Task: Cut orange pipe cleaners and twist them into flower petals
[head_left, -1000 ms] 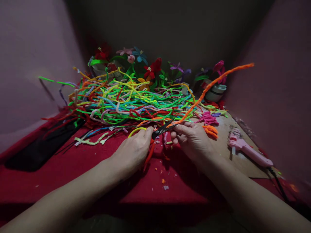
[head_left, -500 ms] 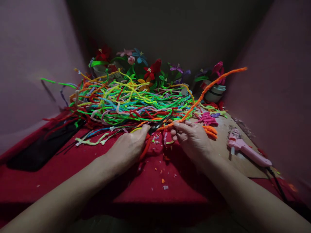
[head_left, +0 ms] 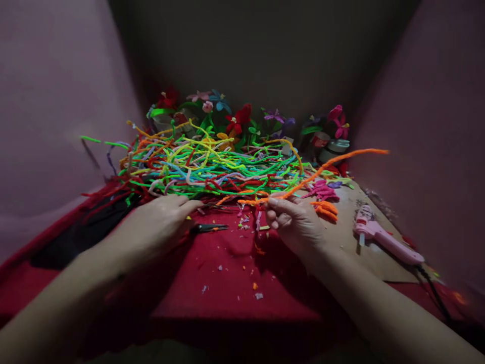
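Note:
My right hand (head_left: 293,217) pinches an orange pipe cleaner (head_left: 322,169) between thumb and fingers. Its long end slants up to the right, and a short end pokes out left of my fingertips. Over on the left, my left hand (head_left: 168,217) is curled above a pair of dark scissors (head_left: 210,228), whose blades point right, close to the red cloth. The handles are hidden beneath that hand. Orange petal-like loops (head_left: 325,211) lie just right of my right hand.
A big heap of coloured pipe cleaners (head_left: 212,167) spreads behind my hands, with pipe-cleaner flowers (head_left: 237,121) beyond it. At right, a pink glue gun (head_left: 386,237) rests on a board (head_left: 352,263). Small scraps (head_left: 255,286) dot the red cloth (head_left: 227,298). A black item (head_left: 60,247) lies left.
My left hand has moved left and away from the orange pipe cleaner, with the scissors now lower and pointing right. The pipe cleaner's long end has dipped. The view has shifted slightly.

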### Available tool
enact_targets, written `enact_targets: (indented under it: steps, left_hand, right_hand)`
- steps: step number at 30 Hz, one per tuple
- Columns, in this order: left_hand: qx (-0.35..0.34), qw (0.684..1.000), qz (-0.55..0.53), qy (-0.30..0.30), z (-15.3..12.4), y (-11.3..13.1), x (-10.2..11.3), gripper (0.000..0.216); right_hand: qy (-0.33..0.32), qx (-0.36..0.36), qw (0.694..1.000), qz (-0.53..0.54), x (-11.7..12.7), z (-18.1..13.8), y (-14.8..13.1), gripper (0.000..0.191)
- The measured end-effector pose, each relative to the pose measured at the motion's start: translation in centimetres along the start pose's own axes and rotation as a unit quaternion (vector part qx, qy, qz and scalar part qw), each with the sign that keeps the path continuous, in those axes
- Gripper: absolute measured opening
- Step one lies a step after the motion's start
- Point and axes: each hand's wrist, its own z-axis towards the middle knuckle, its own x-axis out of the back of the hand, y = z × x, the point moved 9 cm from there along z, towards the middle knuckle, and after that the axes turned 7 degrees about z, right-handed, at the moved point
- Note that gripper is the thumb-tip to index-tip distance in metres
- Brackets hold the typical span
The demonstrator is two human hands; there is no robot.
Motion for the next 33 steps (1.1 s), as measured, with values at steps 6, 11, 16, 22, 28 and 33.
enact_targets:
  steps: [6, 11, 16, 22, 28, 33]
  left_hand:
    - [0.077, 0.846, -0.527, -0.044, 2.1, 7.8, -2.6, 0.031]
    - [0.147, 0.703, -0.693, 0.058, 2.9, 7.9, -3.8, 0.026]
    - [0.193, 0.555, -0.798, 0.13, 3.6, 5.3, -4.4, 0.015]
    - [0.236, 0.455, -0.835, 0.199, 3.2, 1.0, -3.2, 0.033]
    - [0.23, 0.395, -0.857, 0.238, 2.1, -0.3, -1.4, 0.029]
    - [0.173, 0.416, -0.863, 0.228, 1.9, 0.0, 0.3, 0.035]
  right_hand:
    - [-0.05, -0.039, 0.997, 0.035, -1.1, -0.5, 1.7, 0.009]
    - [-0.066, -0.052, 0.995, 0.047, -1.3, -0.6, 2.5, 0.01]
    - [-0.011, 0.016, 0.989, 0.144, 0.3, 1.1, -1.0, 0.018]
    - [-0.019, 0.052, 0.976, 0.212, 0.2, 1.7, -4.4, 0.037]
    - [-0.163, 0.062, 0.975, 0.138, -4.1, -1.4, -3.4, 0.04]
    - [-0.163, 0.038, 0.978, 0.126, -4.5, -2.2, -1.9, 0.04]
